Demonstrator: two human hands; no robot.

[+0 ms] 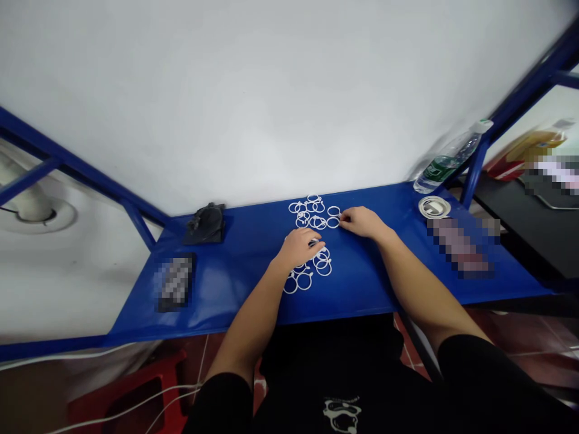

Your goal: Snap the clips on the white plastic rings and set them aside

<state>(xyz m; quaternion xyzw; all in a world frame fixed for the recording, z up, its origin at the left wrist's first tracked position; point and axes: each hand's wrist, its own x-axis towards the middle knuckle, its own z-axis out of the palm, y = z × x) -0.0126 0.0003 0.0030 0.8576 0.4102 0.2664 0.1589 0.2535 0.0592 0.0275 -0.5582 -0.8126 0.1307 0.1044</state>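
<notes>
Several white plastic rings (313,214) lie in a loose cluster on the blue table (253,283), and a second cluster of white rings (307,274) lies nearer to me. My left hand (298,247) rests curled over the near cluster, its fingers closed on a ring at the fingertips. My right hand (362,222) reaches to the right edge of the far cluster and pinches a ring there between thumb and fingers.
A dark grey object (205,224) sits at the back left by the white wall. A flat dark item (174,282) lies on the left. At the right stand a clear water bottle (447,158) and a round white coil (434,207). Blue frame bars (520,90) flank both sides.
</notes>
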